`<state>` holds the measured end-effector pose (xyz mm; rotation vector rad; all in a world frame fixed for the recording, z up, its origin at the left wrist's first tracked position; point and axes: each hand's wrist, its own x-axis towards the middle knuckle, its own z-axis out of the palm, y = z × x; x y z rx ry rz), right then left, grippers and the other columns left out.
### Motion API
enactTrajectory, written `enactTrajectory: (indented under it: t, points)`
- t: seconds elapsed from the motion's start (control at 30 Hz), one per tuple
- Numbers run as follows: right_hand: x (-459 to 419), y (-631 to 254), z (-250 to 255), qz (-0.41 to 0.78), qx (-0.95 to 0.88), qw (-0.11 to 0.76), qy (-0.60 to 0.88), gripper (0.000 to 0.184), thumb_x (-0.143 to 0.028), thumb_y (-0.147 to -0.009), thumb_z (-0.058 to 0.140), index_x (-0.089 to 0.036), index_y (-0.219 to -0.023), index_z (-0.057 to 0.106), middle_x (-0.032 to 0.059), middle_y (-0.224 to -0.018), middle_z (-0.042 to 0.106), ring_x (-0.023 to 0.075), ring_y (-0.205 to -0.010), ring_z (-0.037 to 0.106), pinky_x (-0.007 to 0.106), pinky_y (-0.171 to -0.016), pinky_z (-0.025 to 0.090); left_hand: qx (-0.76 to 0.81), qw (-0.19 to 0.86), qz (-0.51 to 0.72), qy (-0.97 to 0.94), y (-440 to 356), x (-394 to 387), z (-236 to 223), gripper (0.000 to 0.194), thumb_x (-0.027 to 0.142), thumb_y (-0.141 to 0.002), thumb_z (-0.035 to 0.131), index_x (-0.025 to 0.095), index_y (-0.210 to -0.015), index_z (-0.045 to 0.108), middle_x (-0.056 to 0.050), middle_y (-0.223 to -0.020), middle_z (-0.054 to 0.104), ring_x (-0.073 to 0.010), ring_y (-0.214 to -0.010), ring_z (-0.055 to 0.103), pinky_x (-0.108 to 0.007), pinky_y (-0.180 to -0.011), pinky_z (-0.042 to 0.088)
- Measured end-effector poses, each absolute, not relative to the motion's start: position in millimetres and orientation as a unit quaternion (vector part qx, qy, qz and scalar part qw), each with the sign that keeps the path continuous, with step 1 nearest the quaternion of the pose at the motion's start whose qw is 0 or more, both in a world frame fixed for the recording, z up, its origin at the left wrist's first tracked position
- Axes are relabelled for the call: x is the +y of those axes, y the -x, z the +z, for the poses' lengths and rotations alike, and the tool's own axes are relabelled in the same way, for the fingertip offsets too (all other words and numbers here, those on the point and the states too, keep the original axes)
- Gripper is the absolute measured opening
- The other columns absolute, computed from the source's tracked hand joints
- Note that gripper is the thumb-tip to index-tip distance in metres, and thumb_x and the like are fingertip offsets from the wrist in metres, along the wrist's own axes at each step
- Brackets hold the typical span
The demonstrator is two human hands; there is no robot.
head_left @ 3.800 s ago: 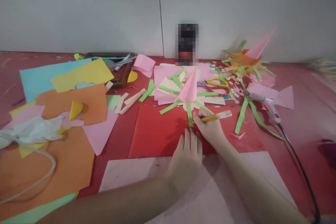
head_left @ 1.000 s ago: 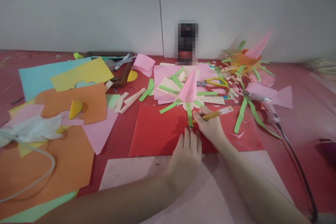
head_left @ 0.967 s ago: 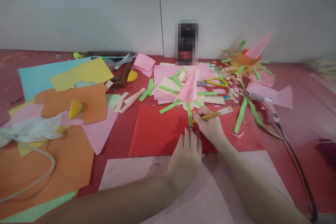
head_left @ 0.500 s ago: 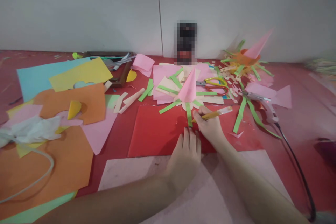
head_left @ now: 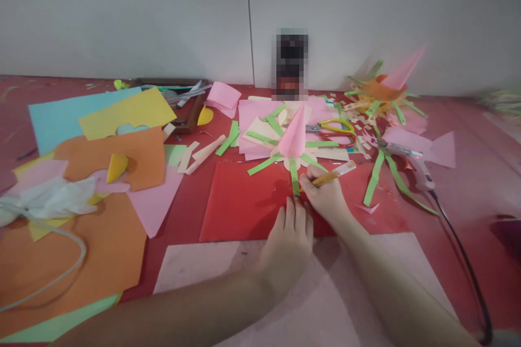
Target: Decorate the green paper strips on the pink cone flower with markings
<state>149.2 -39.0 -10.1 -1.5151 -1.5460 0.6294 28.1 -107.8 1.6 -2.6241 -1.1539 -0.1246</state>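
My right hand [head_left: 325, 196] grips yellow pen [head_left: 330, 175]; green strip [head_left: 294, 174] just left of pen tip, on far side of left hand [head_left: 288, 241], whose grip I can't tell.

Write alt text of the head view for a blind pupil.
The right hand holds a yellow pen-like tool at a green paper strip, with the left hand at its near end. A pink paper cone stands behind, scissors beside it.

A slanted yellow pen [head_left: 328, 177] nears a green strip [head_left: 294, 173] below a standing pink cone [head_left: 293, 136].
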Motion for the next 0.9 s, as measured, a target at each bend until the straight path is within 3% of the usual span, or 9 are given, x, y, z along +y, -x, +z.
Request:
enactTrajectory:
  t: [0.27, 0.9]
  points:
    - [-38.2, -148.9, -10.9, 0.255, -0.605, 0.441, 0.612, 0.032, -0.028, -0.078, 0.047, -0.021, -0.055, 0.026, -0.0074, -0.048, 0.026, 0.0079, -0.047, 0.027, 0.022, -0.045, 0.024, -0.399, 0.123, -0.046, 0.907, -28.0, -107.5, 1.5, 0.039, 0.026, -0.088, 0.04, 0.0, -0.115, 0.053, -0.022, -0.114, 0.057, -0.0298, -0.109, 0.053, -0.038, -0.087, 0.047]
    - [-39.1, -149.6, -10.5, 0.24, -0.622, 0.428, 0.61, 0.032, -0.023, -0.075, 0.048, -0.02, -0.054, 0.025, -0.0077, -0.047, 0.024, 0.0071, -0.045, 0.026, 0.021, -0.044, 0.023, -0.396, 0.12, -0.06, 0.909, -28.2, -107.4, -1.2, 0.038, 0.024, -0.088, 0.04, -0.001, -0.114, 0.053, -0.024, -0.113, 0.057, -0.0308, -0.109, 0.053, -0.039, -0.086, 0.046]
